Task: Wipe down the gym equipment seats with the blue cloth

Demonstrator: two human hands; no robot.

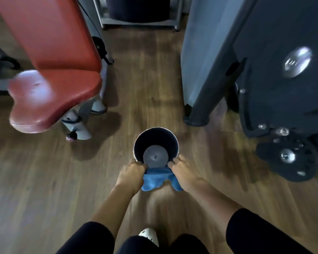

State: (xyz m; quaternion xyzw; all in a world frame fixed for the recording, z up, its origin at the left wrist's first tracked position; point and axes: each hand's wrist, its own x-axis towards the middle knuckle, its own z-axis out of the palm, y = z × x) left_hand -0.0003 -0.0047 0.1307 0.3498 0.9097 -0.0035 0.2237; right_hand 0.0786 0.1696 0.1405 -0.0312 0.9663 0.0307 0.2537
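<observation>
Whole frame is motion-blurred, so we can't read fine detail. The fingertips of both hands are hidden, tucked into the cloth at the near rim of the dark round bucket [142,143]. The cloth's two ends are buried in the fists. We can't tell if the cloth touches the rim, or if there is liquid inside; only a grey disc shows at the bottom. The red padded gym seat [50,99] at far left has its backrest cut off by the top edge. The black machine housing [283,74] at right runs out of frame.

The blue microfibre cloth [157,178] sits centre, just near of the bucket, pulled between the two hands. Its long axis runs left to right, top edge taut, two loose corners hanging toward the near side.

Left hand [130,173]: fingers curled tight, clamped on the cloth's left end. Right hand [184,171]: same, clamped on the right end.

Counts: one cloth, one bucket, two hands, one red seat, one white shoe [149,234] at the near edge, all over the brown wood-plank floor [44,180].
</observation>
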